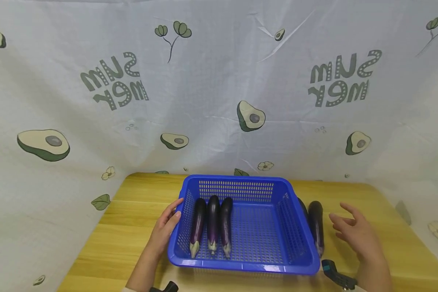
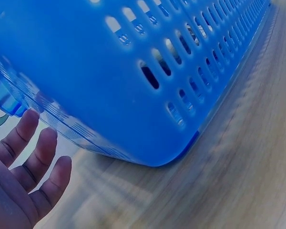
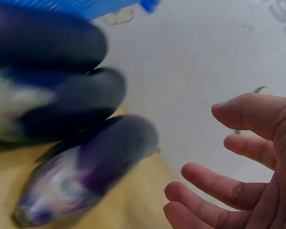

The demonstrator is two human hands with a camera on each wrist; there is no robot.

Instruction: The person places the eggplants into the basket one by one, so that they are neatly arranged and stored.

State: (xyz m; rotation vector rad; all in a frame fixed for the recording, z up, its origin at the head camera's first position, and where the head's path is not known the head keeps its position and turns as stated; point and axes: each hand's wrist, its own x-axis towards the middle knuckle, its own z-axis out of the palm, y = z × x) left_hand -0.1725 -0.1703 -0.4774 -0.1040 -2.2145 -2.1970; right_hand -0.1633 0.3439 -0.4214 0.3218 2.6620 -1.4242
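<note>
A blue plastic basket (image 1: 245, 267) holds three dark purple eggplants (image 1: 213, 225) lying side by side at its left. My left hand (image 1: 164, 229) is at the basket's left rim, its fingertips at the edge; in the left wrist view its loosely bent fingers (image 2: 47, 143) are beside the basket wall. To the right of the basket lie more eggplants (image 1: 316, 223), partly hidden by its wall in the head view; the right wrist view shows three of them, blurred. My right hand (image 1: 357, 235) hovers just right of the outermost eggplant (image 3: 119, 157), fingers spread and holding nothing.
Everything stands on a wood-grain table (image 1: 106, 239). Behind it and at both sides hangs a pale curtain (image 1: 211, 81) printed with avocados and lettering. A black wrist mount (image 1: 337, 275) sits on the right wrist, close to the basket's near right corner.
</note>
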